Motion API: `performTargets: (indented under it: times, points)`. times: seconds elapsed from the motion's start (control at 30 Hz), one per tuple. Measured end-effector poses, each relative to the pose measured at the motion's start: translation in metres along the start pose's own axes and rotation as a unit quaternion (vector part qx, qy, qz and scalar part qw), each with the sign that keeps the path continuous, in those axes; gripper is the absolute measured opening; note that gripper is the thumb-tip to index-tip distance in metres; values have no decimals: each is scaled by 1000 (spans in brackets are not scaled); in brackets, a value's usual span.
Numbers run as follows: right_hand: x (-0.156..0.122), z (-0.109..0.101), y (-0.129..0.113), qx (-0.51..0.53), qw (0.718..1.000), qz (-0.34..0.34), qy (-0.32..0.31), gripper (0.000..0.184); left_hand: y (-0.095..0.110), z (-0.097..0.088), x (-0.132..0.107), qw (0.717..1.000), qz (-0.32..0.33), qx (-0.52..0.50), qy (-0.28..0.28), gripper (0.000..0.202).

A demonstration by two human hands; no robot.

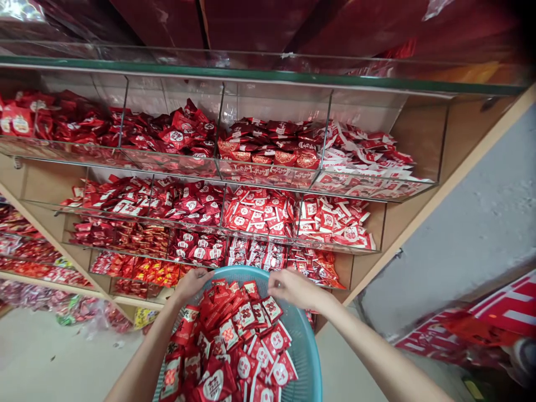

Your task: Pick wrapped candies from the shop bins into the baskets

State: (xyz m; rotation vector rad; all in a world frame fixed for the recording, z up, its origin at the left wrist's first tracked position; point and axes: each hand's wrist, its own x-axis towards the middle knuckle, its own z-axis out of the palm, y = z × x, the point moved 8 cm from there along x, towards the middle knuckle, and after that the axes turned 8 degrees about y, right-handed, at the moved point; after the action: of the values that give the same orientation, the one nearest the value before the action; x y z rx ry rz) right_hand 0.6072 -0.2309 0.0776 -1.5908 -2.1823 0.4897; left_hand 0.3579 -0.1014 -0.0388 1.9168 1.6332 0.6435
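A light blue plastic basket (304, 349) heaped with small red and white sweet packets (234, 349) sits low in the middle, in front of the shelves. My left hand (191, 282) lies on the far left rim, fingers curled over the packets. My right hand (292, 287) is at the far rim, its fingers bent in a pinch at the edge of the pile. What the right fingers hold is hidden.
A wooden shelf unit with clear acrylic bins (268, 173) in several tiers holds red packets. A glass top (268, 70) covers it. More packets lie on lower shelves at left (37, 268). A grey wall (473, 234) and red boxes (494, 318) stand right.
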Motion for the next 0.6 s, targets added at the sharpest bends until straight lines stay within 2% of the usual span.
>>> performTargets:
  times: [0.1,0.23,0.3,0.4,0.6]
  points:
    - [17,-45,-4,-46,991,35,124,22,-3,-1,1,1000,-16,-4,5,54]
    - [34,-89,-1,-179,945,119,244,26,0,-3,1,1000,-17,-13,2,54]
    - [45,-99,-3,-233,926,143,259,25,2,-4,0,1000,-18,-17,2,54]
    - [63,-104,-5,-281,912,152,255,26,4,-4,0,1000,-22,-16,1,53]
    - [86,-100,5,-305,908,171,232,23,-1,-5,0,999,-31,-17,6,52]
